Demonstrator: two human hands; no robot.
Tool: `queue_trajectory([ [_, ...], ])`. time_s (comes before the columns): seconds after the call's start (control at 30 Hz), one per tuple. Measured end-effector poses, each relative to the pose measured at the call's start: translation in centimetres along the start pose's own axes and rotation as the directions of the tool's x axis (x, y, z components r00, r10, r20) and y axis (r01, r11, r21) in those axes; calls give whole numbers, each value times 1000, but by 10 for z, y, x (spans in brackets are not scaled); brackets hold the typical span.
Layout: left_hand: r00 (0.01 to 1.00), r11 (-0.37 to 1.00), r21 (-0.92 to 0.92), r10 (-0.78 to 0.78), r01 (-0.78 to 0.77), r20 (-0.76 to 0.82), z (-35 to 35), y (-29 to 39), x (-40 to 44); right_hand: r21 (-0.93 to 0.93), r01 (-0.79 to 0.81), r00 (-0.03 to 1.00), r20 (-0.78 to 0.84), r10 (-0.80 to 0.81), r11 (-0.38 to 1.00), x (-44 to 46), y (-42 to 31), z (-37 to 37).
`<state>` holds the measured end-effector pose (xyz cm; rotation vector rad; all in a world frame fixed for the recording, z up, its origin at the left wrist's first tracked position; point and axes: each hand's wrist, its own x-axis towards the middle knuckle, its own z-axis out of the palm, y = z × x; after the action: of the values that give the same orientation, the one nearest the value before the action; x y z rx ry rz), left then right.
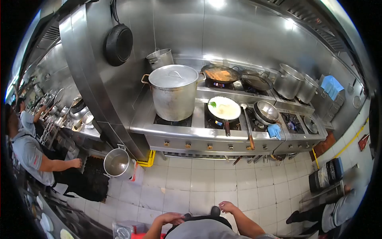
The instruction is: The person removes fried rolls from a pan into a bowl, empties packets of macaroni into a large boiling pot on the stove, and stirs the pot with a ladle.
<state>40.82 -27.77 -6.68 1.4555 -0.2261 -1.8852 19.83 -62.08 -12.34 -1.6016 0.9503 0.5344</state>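
Note:
My left hand [172,218] hangs low beside my body, fingers loosely stretched, with nothing in it. On the other side my right hand [227,207] is held near my waist, its fingers slightly bent and apart, also without anything in it. Both hands are well away from the stove [189,139]. On a front burner sits a frying pan [224,108] holding a creamy white food and a green leaf. A long-handled utensil [247,125] lies to the right of this pan. Left of it stands a large lidded stockpot [174,95].
Behind, a pan of orange food [219,74] sits over a flame. Stacked metal bowls [266,112] and a blue cloth [274,131] are at right. A pot [117,162] stands low at left. People [32,147] are on the left, another person [338,213] lower right.

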Motion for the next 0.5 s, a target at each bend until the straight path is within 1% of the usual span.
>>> queue_trajectory([
  [0.03,996,990,-120,81,-75,42,9,9,-9,-22,29,999,19,-28,999,3,-6,6],
  [0.07,996,991,-114,80,-75,40,17,9,-12,-42,57,998,39,-55,997,3,-11,11],
  [0.1,988,989,51,142,-139,-55,24,6,-12,-38,59,998,35,-58,998,3,-12,14],
  [0.13,966,957,225,218,-184,-136,26,2,-10,-58,65,996,58,-62,996,3,-14,16],
  [0.17,967,956,230,217,-183,-132,15,-18,4,-80,68,995,83,-62,994,1,-14,19],
  [0.2,978,930,322,203,-177,-51,-5,-50,30,-102,68,992,109,-57,992,-3,-11,21],
  [0.23,983,896,408,179,-175,28,-15,-69,44,-99,61,993,107,-50,993,-7,-4,22],
  [0.27,994,875,474,109,-98,5,5,-30,1,-130,55,995,93,-43,990,-8,3,20],
  [0.3,994,875,473,113,-102,6,0,-39,4,-165,50,996,76,-38,985,-7,10,16],
  [0.33,991,933,348,-49,89,-121,-7,-56,7,-163,49,997,69,-38,985,-8,19,12],
  [0.37,950,943,198,-223,267,-220,-15,-73,12,-140,-15,999,39,21,990,-8,31,8],
  [0.4,952,941,209,-220,264,-214,-23,-87,15,-113,-79,997,8,81,990,-9,41,3],
  [0.47,946,869,388,-233,307,-225,-40,-119,20,-89,-111,994,-28,109,990,-17,59,-9],
  [0.5,950,836,460,-214,298,-226,-54,-140,27,-73,-140,989,-51,136,987,-22,64,-12],
])
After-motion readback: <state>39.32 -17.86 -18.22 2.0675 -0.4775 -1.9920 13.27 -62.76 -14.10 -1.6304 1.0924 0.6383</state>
